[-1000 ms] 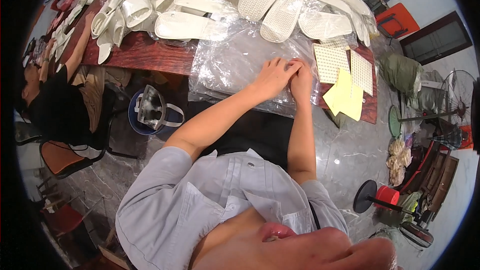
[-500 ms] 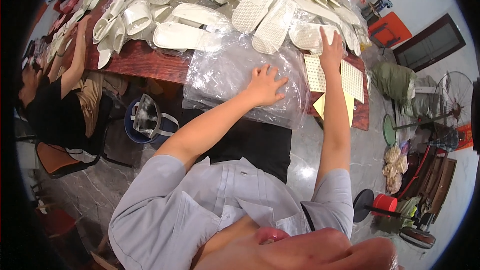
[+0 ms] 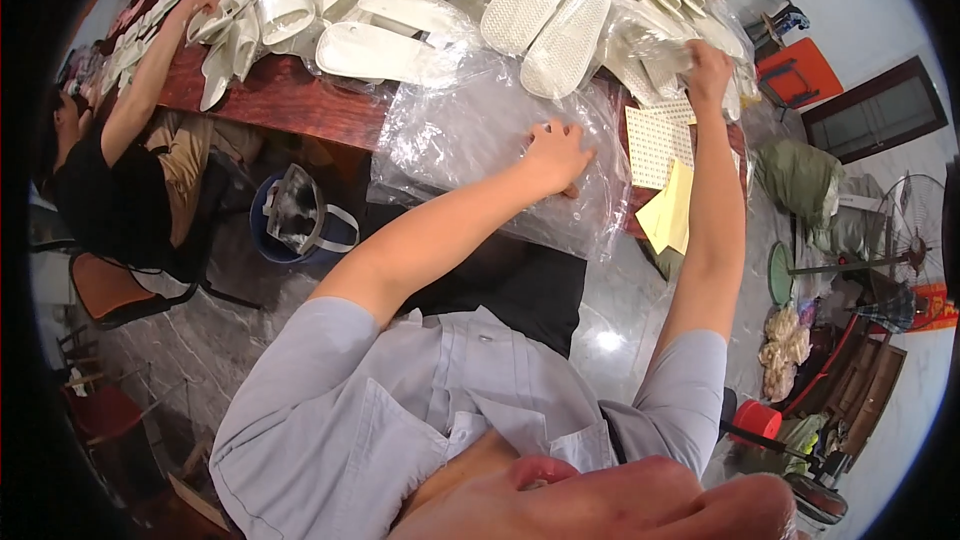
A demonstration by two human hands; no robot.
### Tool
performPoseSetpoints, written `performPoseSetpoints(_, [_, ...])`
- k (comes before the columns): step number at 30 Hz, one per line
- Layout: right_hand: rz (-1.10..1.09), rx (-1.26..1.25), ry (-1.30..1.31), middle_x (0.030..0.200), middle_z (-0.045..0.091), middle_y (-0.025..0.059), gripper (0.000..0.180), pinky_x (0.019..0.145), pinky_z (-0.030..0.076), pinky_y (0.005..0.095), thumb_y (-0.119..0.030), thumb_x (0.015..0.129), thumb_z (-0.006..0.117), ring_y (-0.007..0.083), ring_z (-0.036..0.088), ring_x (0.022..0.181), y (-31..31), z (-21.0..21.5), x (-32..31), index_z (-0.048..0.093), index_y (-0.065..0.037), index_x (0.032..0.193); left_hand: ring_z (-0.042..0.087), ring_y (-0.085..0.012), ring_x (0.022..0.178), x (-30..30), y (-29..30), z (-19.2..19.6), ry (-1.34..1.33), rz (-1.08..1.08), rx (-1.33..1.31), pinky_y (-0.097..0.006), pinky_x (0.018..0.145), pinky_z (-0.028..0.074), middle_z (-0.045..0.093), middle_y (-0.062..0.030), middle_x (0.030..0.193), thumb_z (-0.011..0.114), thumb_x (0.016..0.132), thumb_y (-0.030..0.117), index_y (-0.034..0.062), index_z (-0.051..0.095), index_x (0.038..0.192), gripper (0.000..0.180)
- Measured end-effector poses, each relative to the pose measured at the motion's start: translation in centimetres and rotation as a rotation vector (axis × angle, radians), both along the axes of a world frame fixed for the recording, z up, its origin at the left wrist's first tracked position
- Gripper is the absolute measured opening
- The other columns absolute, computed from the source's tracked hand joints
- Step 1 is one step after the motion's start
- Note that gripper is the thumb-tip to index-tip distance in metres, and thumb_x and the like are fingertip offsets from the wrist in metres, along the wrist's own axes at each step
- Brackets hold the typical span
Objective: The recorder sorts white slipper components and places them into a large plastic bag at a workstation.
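My left hand rests with spread fingers on a stack of clear plastic bags at the near table edge. Farther out on the right, my right hand is closed on the clear plastic of a bagged white slipper, which is blurred by motion. Its fingertips are partly hidden. Between my hands, sheets of small round stickers and yellow paper slips lie on the table. A pair of white slippers in clear plastic lies sole-up just beyond the bags.
White slippers are heaped across the dark red wooden table. At the left, a seated person in black reaches into the heap. A blue bucket stands below the table edge. To the right are a fan and green sacks.
My right hand has moved right from a slipper sole and closed on its plastic, and the bagged slipper has shifted. My left hand has slid slightly right on the bags. The yellow slips have spread apart.
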State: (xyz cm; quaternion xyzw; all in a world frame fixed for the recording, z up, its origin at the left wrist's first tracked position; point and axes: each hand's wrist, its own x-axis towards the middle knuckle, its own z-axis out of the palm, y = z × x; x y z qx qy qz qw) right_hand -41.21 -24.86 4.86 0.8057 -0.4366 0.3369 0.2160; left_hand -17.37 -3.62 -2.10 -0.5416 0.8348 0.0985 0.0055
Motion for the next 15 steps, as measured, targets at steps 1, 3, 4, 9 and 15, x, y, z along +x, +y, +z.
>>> performPoseSetpoints(1, [-0.067,0.009,-0.094,0.096,0.069,0.0110,0.019,0.089,0.043,0.0452,-0.009,0.086,0.058,0.0305,0.064,0.095,-0.5,0.9,-1.1,0.066,-0.011,0.103,0.042,-0.0416,0.125,-0.2,0.0,0.3,0.006,-0.007,-0.003,-0.062,0.093,0.042,0.043,-0.0155,0.139,0.083,0.067,0.045,0.0249,0.048,0.141,0.084])
performPoseSetpoints(3, [-0.111,-0.042,-0.291,0.091,0.068,0.0132,0.015,0.083,0.045,0.0426,-0.012,0.090,0.057,0.0315,0.064,0.088,-1.3,3.0,-2.5,0.065,-0.008,0.102,0.040,-0.0423,0.127,-0.5,-0.1,0.7,0.016,-0.025,0.020,-0.060,0.093,0.043,0.041,-0.0162,0.139,0.084,0.065,0.044,0.0263,0.048,0.141,0.086])
performPoseSetpoints(4, [-0.148,-0.091,-0.494,0.086,0.068,0.0154,0.015,0.076,0.047,0.0400,-0.014,0.093,0.056,0.0325,0.064,0.082,-1.3,3.7,-2.8,0.065,-0.005,0.101,0.040,-0.0423,0.127,-0.5,-0.2,0.8,0.022,-0.030,0.017,-0.060,0.093,0.043,0.041,-0.0162,0.139,0.084,0.065,0.044,0.0263,0.048,0.141,0.086])
performPoseSetpoints(9, [-0.215,-0.029,-0.456,0.093,0.069,0.0175,0.019,0.074,0.048,0.0420,-0.017,0.095,0.054,0.0367,0.065,0.085,5.1,11.9,-1.4,0.064,-0.002,0.101,0.040,-0.0444,0.128,-0.1,-0.5,0.1,0.050,-0.004,0.045,-0.054,0.094,0.045,0.038,-0.0218,0.141,0.086,0.061,0.042,0.0272,0.051,0.138,0.086])
performPoseSetpoints(15, [0.241,0.266,-0.628,0.094,0.069,0.0066,0.025,0.073,0.049,0.0286,-0.019,0.099,0.055,0.0169,0.064,0.081,11.6,20.7,-0.1,0.065,0.003,0.105,0.047,-0.0458,0.120,0.4,-0.6,-0.9,0.049,-0.030,-0.126,-0.050,0.094,0.046,0.035,-0.0236,0.144,0.086,0.060,0.045,0.0323,0.052,0.136,0.084])
